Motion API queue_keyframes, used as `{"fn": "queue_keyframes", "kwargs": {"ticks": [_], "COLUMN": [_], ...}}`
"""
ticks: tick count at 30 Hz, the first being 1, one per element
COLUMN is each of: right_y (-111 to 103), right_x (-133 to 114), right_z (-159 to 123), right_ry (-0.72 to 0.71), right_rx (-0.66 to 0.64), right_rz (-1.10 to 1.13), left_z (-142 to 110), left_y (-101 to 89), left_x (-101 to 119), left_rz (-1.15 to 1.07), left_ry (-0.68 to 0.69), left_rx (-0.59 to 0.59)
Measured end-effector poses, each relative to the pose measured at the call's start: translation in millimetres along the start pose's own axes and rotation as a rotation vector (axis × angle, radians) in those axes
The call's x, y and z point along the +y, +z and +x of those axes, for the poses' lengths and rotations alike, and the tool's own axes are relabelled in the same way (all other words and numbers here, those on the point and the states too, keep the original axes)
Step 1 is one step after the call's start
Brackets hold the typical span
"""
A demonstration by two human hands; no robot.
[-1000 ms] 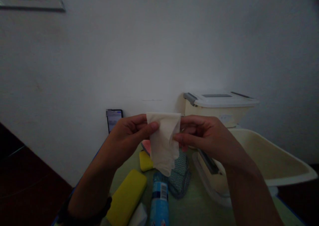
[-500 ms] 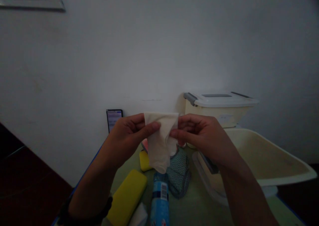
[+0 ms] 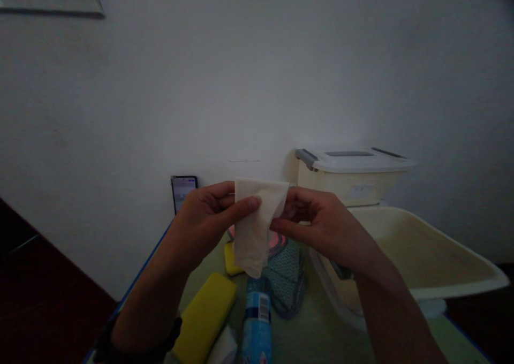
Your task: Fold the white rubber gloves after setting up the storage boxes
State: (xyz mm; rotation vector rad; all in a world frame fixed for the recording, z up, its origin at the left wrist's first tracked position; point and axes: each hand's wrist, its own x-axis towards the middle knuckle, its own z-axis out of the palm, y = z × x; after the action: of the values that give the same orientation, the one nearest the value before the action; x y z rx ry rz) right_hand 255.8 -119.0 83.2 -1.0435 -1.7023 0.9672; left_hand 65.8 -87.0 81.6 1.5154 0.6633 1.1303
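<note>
In front of me hangs a thin white glove (image 3: 252, 235), its straight cuff edge at the top and its lower end narrow and creased. My left hand (image 3: 211, 209) pinches the cuff's left side, thumb in front and fingers behind. On the right side, my right hand (image 3: 311, 217) grips the glove's edge between thumb and fingers; part of those fingertips is hidden. Below the glove stands a blue can-like container (image 3: 257, 321) with a barcode label. Behind it lie a grey-green knitted cloth (image 3: 286, 283) and a pink piece (image 3: 277, 243) with a dark patterned edge.
Yellow sponge-like blocks, one large (image 3: 206, 316) and one small (image 3: 232, 259), lie left of the container beside a white crumpled item (image 3: 225, 348). A phone (image 3: 184, 192) leans on the wall. To the right are a lidded box (image 3: 337, 184) and an open cream basin (image 3: 441, 292).
The glove has shifted slightly, and its right part is now folded back, uncovering more of the pink piece. My right thumb has slid a little left and down along its edge.
</note>
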Motion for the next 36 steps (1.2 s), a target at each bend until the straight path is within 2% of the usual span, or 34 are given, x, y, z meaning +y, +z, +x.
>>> {"fn": "queue_keyframes", "kwargs": {"ticks": [5, 11, 17, 19, 24, 26, 29, 33, 36], "right_y": [-0.5, 6.1, 4.7, 2.5, -3.2, -4.2, -2.5, 1.7, 1.6], "right_x": [0.5, 1.4, 0.9, 0.3, -0.6, -0.9, -0.9, 0.9, 1.9], "right_z": [-1.4, 2.2, 1.2, -0.3, -3.9, -4.5, -3.8, -2.0, -1.2], "right_ry": [-0.01, -0.002, -0.01, -0.007, 0.011, 0.0, -0.026, 0.009, 0.003], "right_rx": [-0.027, 0.096, 0.104, 0.071, -0.129, -0.148, -0.101, -0.002, 0.021], "right_rz": [0.008, 0.055, 0.025, 0.012, 0.135, 0.146, 0.098, -0.007, -0.031], "left_z": [-0.6, -1.7, 0.2, 0.7, 0.6, 0.4, 0.4, 0.2, -0.7], "left_y": [0.9, 6.1, 12.2, 12.5, 12.3, 12.3, 12.6, 12.9, 13.2], "left_x": [0.2, 0.1, -0.8, -0.9, -1.2, -1.4, -1.6, -1.7, -1.4], "left_rz": [-0.037, -0.042, -0.027, -0.01, 0.012, 0.015, 0.047, 0.101, 0.113], "left_ry": [0.022, 0.049, 0.077, 0.078, 0.086, 0.095, 0.109, 0.13, 0.138], "left_rx": [0.026, 0.034, 0.069, 0.092, 0.115, 0.121, 0.124, 0.137, 0.134]}}
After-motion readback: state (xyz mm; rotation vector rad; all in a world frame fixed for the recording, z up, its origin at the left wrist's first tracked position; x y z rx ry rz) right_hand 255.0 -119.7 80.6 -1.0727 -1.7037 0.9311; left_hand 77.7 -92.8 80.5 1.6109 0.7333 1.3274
